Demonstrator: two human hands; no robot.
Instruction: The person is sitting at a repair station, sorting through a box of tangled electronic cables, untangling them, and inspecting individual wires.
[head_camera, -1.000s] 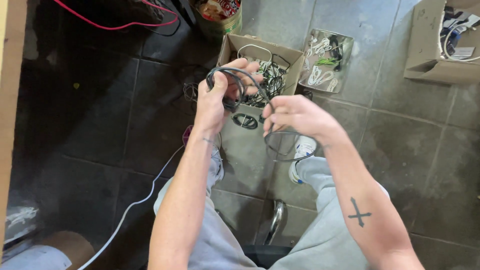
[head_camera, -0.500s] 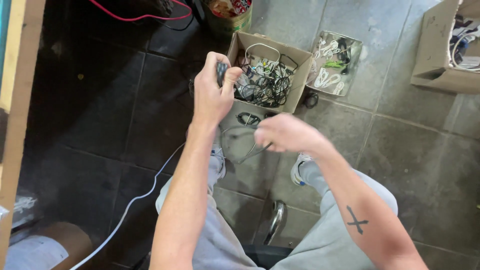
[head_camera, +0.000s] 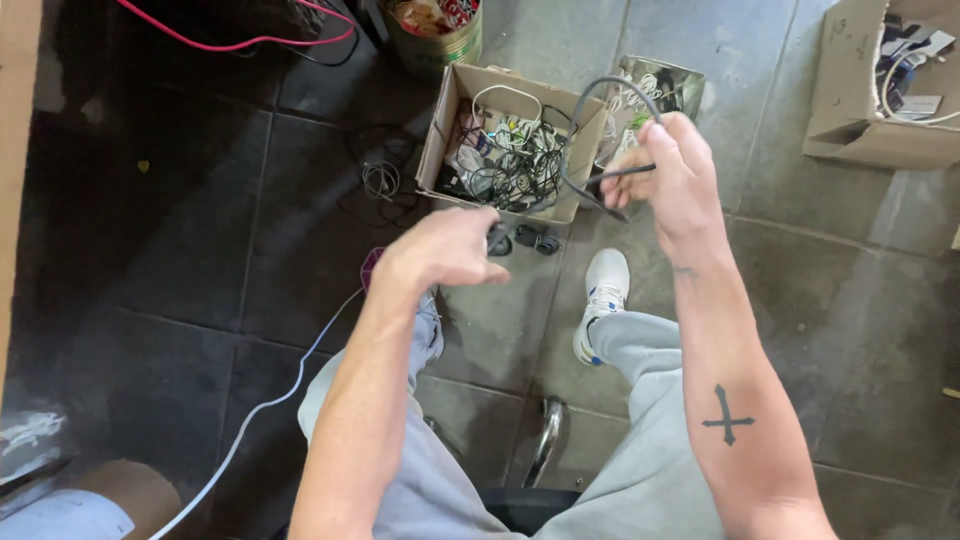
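I see one dark cable (head_camera: 590, 105), looped, arching up-left from my right hand (head_camera: 675, 180) gripping it, left hand (head_camera: 450, 250) closed on its lower end, two cardboard boxes (head_camera: 445, 130) of wires on the floor

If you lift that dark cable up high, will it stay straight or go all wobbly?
Probably wobbly: the dark cable already bends in a loop above the right hand. It looks thin, so likely light. Loose ends might snag the tangled wires in the cardboard box.
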